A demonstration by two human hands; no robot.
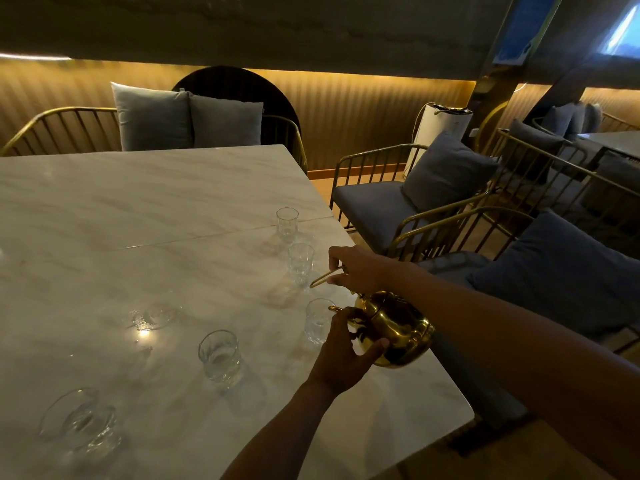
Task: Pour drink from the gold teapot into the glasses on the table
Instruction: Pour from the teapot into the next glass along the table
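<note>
The gold teapot (398,327) is tilted to the left near the right edge of the marble table (138,209), its spout over a small clear glass (317,320). My right hand (356,268) grips the thin gold handle above the pot. My left hand (343,355) is pressed against the pot's lid and body from the near side. Two more glasses (300,263) (287,223) stand in a line beyond it. Another glass (220,355) stands nearer the middle. Whether liquid is flowing is too dim to tell.
A low glass dish (154,317) and a glass (86,424) at the near left also rest on the table. Gold-framed chairs with grey cushions (446,171) crowd the right side. A bench with two grey pillows (187,119) stands behind the far edge.
</note>
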